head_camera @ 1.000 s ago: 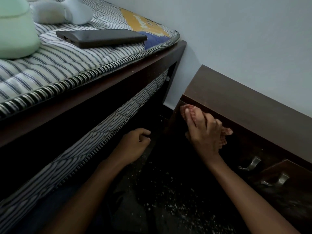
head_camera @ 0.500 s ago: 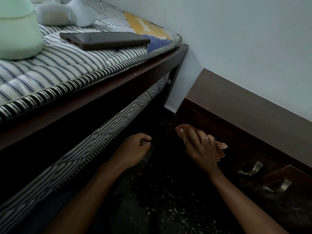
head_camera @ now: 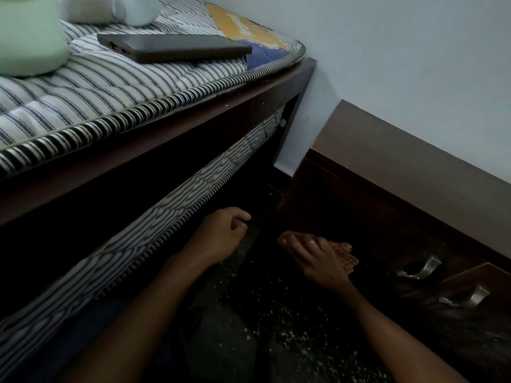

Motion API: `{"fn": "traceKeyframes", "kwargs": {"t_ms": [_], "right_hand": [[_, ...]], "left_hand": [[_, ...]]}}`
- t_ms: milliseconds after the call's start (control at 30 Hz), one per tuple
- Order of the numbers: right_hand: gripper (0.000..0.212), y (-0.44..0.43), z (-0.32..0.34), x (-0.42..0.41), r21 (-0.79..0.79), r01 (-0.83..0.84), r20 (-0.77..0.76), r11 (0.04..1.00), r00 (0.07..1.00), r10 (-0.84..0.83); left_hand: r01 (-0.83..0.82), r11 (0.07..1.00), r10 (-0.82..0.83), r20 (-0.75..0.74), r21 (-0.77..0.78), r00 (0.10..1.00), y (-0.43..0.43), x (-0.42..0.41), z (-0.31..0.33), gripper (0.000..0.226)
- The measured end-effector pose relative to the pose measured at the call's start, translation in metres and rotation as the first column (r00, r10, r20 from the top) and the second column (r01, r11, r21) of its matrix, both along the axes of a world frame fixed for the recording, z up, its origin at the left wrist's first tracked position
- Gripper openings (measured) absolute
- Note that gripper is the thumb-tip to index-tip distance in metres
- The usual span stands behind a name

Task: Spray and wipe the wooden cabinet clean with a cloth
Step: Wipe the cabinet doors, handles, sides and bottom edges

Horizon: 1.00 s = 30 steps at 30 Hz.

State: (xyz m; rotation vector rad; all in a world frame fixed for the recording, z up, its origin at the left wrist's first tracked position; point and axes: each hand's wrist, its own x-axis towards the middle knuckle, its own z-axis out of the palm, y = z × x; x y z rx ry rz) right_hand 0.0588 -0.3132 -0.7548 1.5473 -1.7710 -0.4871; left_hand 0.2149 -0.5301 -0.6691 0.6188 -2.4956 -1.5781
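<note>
The dark wooden cabinet [head_camera: 401,161] stands low against the wall at the right. My right hand [head_camera: 315,258] lies flat with straight fingers on a reddish patterned cloth [head_camera: 344,254], pressing it against the lower part of the cabinet's front side near the floor. Most of the cloth is hidden under the hand. My left hand [head_camera: 221,236] hovers low by the floor between bed and cabinet, fingers loosely curled and holding nothing. No spray bottle is in view.
A bed frame [head_camera: 193,120] with a striped mattress [head_camera: 110,87] fills the left; on it lie a dark phone-like slab [head_camera: 174,48] and a pale green object [head_camera: 30,37]. Two metal drawer handles [head_camera: 423,269] sit at the right. The dark floor [head_camera: 290,341] is speckled.
My right hand has slid the cloth down the cabinet's front from its top edge to near the floor. The left hand has barely moved.
</note>
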Motion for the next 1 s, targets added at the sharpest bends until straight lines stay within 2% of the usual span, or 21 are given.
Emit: {"fn": "traceKeyframes", "kwargs": {"t_ms": [100,233,367,533,600,733,867,933,1000], "right_hand": [[0.042,0.017,0.011,0.001,-0.099,0.054,0.026,0.994,0.998,-0.052],[0.043,-0.008,0.039,0.006,-0.205,0.091,0.04,0.975,0.996,-0.085],[0.041,-0.047,0.035,0.007,-0.117,0.086,0.028,0.989,0.996,-0.083],[0.045,-0.035,-0.007,0.007,0.223,0.099,0.052,0.97,0.992,-0.113],[0.045,-0.009,-0.012,0.005,0.288,0.079,0.058,0.954,0.993,-0.099],[0.04,0.03,-0.006,0.002,0.164,0.041,0.045,0.986,0.998,-0.049],[0.042,0.006,0.009,0.006,0.022,0.062,0.037,0.998,0.997,-0.063],[0.043,-0.023,0.009,0.009,0.029,0.09,0.033,0.996,0.995,-0.091],[0.044,-0.05,-0.004,0.008,0.139,0.139,0.012,0.981,0.99,-0.142]], "left_hand": [[0.033,0.999,-0.033,0.039,0.005,0.999,0.0,-0.001,-0.004,0.028],[0.058,0.998,-0.058,0.079,0.006,0.995,-0.001,-0.001,-0.006,0.03],[0.048,0.999,-0.047,0.092,-0.002,0.995,-0.003,0.0,-0.005,0.029],[0.059,0.998,-0.059,0.095,0.0,0.994,-0.004,0.001,-0.004,0.028],[0.069,0.998,-0.069,0.091,0.006,0.993,-0.003,0.001,-0.003,0.029],[0.091,0.996,-0.091,0.097,0.001,0.991,-0.001,0.0,-0.003,0.03],[0.088,0.996,-0.086,0.118,-0.012,0.989,-0.004,0.001,-0.004,0.029],[0.077,0.997,-0.073,0.125,-0.023,0.989,-0.006,0.002,-0.003,0.029],[0.073,0.997,-0.067,0.129,-0.037,0.989,-0.007,0.003,-0.003,0.029]]}}
